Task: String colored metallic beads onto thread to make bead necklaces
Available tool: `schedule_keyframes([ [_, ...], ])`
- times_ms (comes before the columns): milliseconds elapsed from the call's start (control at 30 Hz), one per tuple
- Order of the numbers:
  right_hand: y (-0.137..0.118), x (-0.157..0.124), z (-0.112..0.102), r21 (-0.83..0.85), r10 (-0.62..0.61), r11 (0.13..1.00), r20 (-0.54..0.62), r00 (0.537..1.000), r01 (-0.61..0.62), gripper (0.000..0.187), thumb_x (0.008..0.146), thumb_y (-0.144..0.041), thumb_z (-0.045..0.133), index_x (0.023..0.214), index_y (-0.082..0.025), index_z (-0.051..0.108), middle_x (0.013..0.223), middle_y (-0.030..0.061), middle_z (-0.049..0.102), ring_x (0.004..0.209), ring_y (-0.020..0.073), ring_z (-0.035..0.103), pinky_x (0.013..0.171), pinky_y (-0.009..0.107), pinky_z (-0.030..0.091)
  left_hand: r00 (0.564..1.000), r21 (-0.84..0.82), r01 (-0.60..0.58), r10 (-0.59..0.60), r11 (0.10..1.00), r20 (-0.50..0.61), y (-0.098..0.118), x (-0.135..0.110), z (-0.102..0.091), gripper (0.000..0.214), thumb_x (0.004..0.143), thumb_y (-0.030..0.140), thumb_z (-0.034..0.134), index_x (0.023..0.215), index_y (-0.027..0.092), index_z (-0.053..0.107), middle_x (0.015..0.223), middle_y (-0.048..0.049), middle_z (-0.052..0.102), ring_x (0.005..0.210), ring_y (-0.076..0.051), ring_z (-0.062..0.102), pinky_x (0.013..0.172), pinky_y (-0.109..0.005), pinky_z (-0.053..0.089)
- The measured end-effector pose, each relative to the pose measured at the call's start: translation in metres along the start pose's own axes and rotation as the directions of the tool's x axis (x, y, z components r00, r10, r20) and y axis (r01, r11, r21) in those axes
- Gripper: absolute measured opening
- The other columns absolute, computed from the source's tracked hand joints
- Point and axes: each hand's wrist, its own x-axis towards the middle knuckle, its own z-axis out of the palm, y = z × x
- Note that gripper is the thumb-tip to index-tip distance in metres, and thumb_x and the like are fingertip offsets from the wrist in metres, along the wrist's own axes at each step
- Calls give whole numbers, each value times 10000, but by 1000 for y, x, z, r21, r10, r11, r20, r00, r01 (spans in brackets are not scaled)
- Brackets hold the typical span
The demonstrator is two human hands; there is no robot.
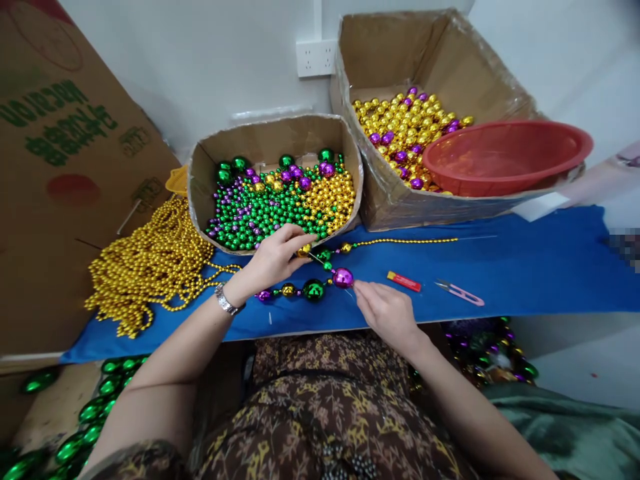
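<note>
A string of purple, gold and green beads (314, 289) lies on the blue table (525, 267) in front of me. My left hand (275, 257), with a watch on the wrist, is closed in a pinch on a gold bead (304, 251) at the front edge of the small cardboard box (200, 173). My right hand (385, 310) pinches the thread just right of a large purple bead (343, 277). A thin strand of small gold beads (405, 241) runs right from the larger beads.
The small box holds green, purple and gold beads. A bigger box (390, 200) holds gold and purple beads and a red basin (505, 157). Gold bead strands (145, 267) pile at left. A red lighter (404, 281) and pink snips (460, 293) lie at right.
</note>
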Motion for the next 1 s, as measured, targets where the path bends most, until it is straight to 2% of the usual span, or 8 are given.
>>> schedule_keyframes([
  [133, 1, 4, 1, -60, -22, 998, -22, 1000, 20, 271, 965, -212, 428, 889, -177, 686, 628, 18, 648, 574, 129, 579, 586, 252, 377, 996, -117, -12, 22, 993, 82, 7, 6, -7, 414, 845, 261, 662, 1247, 214, 579, 1111, -94, 594, 1011, -212, 595, 863, -380, 527],
  [200, 2, 5, 2, -29, 1, 1000, -14, 1000, -1, 276, 969, -216, 419, 909, -182, 687, 653, 25, 661, 601, 130, 595, 601, 242, 392, 994, -241, 49, -24, 969, 106, 10, 9, -10, 427, 827, 306, 686, 1230, 206, 588, 1118, -92, 610, 997, -205, 607, 869, -379, 527],
  [267, 2, 5, 5, 44, 36, 998, -14, 999, -35, 283, 974, -220, 409, 924, -185, 686, 706, 36, 686, 645, 135, 624, 636, 236, 424, 983, -420, 163, -114, 893, 141, 11, 11, -11, 433, 809, 342, 703, 1203, 193, 601, 1100, -89, 636, 947, -189, 628, 845, -355, 537],
  [400, -1, 5, 9, 197, 100, 976, 0, 995, -98, 284, 985, -233, 396, 957, -183, 675, 784, 53, 713, 706, 148, 662, 696, 243, 480, 923, -759, 363, -318, 540, 214, 10, 10, 2, 451, 768, 336, 741, 1172, 187, 609, 1014, -67, 681, 880, -161, 647, 795, -297, 544],
  [600, -2, -1, 15, 241, 116, 963, 34, 993, -120, 274, 997, -256, 399, 1009, -182, 662, 822, 62, 722, 750, 158, 683, 720, 243, 496, 840, -944, 328, -471, 42, 270, 29, 4, 28, 418, 691, 369, 802, 1037, 189, 652, 904, -36, 675, 822, -156, 670, 733, -267, 541],
  [667, 1, -6, 16, 232, 122, 964, 61, 991, -133, 270, 998, -256, 396, 1027, -189, 655, 846, 62, 727, 772, 161, 690, 713, 239, 492, 821, -948, 313, -483, -65, 304, 38, 3, 34, 415, 686, 366, 807, 1028, 195, 646, 902, -31, 669, 845, -172, 687, 733, -268, 540],
  [833, 4, -13, 16, 250, 213, 942, 69, 975, -224, 257, 997, -282, 388, 1005, -192, 628, 833, 54, 713, 732, 166, 680, 666, 241, 472, 788, -953, 283, -540, -109, 296, 51, -4, 49, 401, 679, 303, 821, 1021, 196, 641, 901, -31, 678, 859, -179, 700, 763, -275, 529],
  [1000, -3, -12, 12, 304, 249, 914, 103, 963, -269, 259, 996, -269, 358, 1019, -176, 598, 809, 61, 689, 690, 173, 655, 649, 260, 481, 718, -955, 216, -629, -206, 298, 48, -8, 58, 371, 685, 278, 819, 1003, 174, 658, 900, -27, 676, 863, -178, 701, 739, -262, 534],
])
